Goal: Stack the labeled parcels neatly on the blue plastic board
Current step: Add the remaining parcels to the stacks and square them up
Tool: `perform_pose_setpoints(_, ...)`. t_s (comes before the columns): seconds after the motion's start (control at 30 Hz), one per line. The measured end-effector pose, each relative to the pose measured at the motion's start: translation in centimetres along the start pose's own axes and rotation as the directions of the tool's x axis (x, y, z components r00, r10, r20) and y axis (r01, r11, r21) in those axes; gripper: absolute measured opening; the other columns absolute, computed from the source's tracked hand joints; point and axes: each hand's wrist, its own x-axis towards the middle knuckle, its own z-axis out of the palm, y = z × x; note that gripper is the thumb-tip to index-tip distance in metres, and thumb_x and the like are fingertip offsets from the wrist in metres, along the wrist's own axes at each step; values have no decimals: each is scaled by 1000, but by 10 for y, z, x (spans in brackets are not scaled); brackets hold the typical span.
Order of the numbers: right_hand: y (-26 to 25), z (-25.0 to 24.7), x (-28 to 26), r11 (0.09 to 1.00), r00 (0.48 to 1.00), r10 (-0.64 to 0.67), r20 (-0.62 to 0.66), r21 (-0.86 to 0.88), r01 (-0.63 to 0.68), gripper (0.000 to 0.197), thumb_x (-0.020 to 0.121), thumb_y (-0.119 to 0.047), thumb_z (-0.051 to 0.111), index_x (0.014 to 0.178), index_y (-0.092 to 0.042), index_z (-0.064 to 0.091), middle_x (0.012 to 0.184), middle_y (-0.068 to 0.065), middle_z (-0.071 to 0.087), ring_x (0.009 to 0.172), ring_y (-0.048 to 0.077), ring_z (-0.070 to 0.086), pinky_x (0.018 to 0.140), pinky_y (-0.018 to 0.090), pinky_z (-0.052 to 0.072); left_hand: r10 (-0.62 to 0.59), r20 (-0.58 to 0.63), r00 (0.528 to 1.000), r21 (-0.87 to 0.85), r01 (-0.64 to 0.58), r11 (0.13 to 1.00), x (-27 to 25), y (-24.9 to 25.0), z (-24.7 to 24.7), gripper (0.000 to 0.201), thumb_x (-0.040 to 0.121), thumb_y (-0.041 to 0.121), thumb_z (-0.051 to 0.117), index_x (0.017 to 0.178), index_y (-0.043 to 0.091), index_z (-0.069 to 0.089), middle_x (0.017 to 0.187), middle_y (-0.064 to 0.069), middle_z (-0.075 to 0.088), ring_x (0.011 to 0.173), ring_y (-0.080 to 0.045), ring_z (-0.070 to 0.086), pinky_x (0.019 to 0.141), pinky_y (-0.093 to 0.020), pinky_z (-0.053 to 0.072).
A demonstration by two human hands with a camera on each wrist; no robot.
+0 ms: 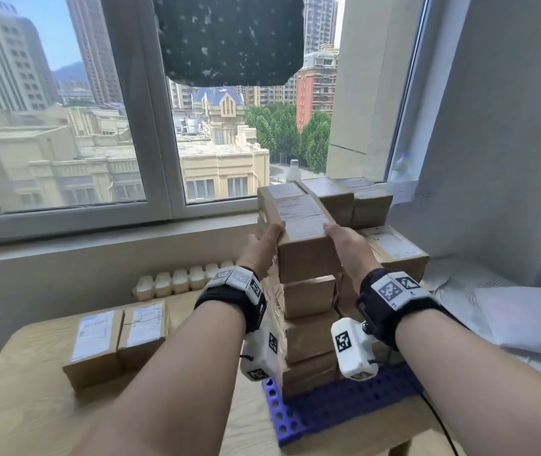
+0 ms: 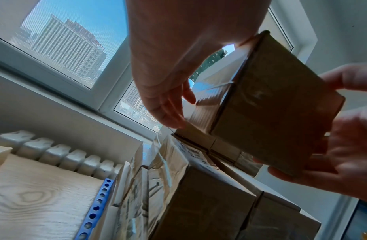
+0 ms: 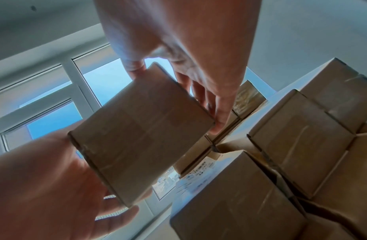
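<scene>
Both hands hold one brown parcel (image 1: 307, 236) with a white label on top, level with the top of the parcel stack (image 1: 308, 327) on the blue board (image 1: 345, 409). My left hand (image 1: 270, 240) grips its left side with the thumb on the top edge, and my right hand (image 1: 341, 236) grips the right side. From the left wrist, the parcel (image 2: 277, 104) hangs slightly above the stacked parcels (image 2: 188, 194), next to the left hand (image 2: 168, 97). From the right wrist, the parcel (image 3: 141, 133) sits between the right hand (image 3: 201, 78) and the left hand (image 3: 45, 186).
Two labeled parcels (image 1: 114, 337) lie on the wooden table (image 1: 32, 406) to the left. More parcels (image 1: 394, 248) are piled at the right and back of the stack. A radiator (image 1: 180, 281) and the window sill run behind. White sheets (image 1: 526, 324) lie at the right.
</scene>
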Motion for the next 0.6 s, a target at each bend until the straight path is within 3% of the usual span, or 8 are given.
perform_pose_setpoints(0.07, 5, -2, 11, 1000, 1000, 3, -12, -24, -3, 36, 96, -41, 51, 108, -11, 68, 103, 5, 66, 101, 23, 60, 94, 37, 43, -11, -11, 1000, 40, 11, 999, 13, -3, 8, 106, 46, 89, 44, 125, 19, 52, 119, -7, 63, 105, -29, 61, 93, -47, 46)
perform_pose_setpoints(0.13, 9, -4, 22, 999, 1000, 4, -20, -45, -5, 34, 97, -40, 49, 106, -12, 67, 105, 7, 66, 102, 25, 59, 92, 36, 42, -8, -26, 1000, 45, 9, 999, 11, 1, 15, 109, 45, 84, 42, 129, 15, 46, 119, -7, 60, 107, -28, 59, 98, -48, 44)
perform_pose_setpoints(0.4, 29, -3, 41, 988, 998, 48, 29, -147, -43, 39, 99, -35, 43, 116, -7, 64, 113, 8, 59, 105, 24, 51, 89, 31, 35, -40, -63, 997, 95, 46, 994, 15, -4, 24, 97, 65, 75, 48, 138, 11, 40, 128, -12, 58, 115, -30, 57, 101, -48, 45)
perform_pose_setpoints(0.6, 32, -4, 47, 986, 997, 71, 35, -153, -65, 43, 101, -34, 39, 122, -4, 62, 118, 10, 58, 116, 28, 52, 102, 36, 38, -56, -77, 995, 140, 67, 988, 19, -4, 26, 89, 75, 71, 51, 139, 11, 38, 129, -12, 56, 115, -31, 56, 101, -48, 45)
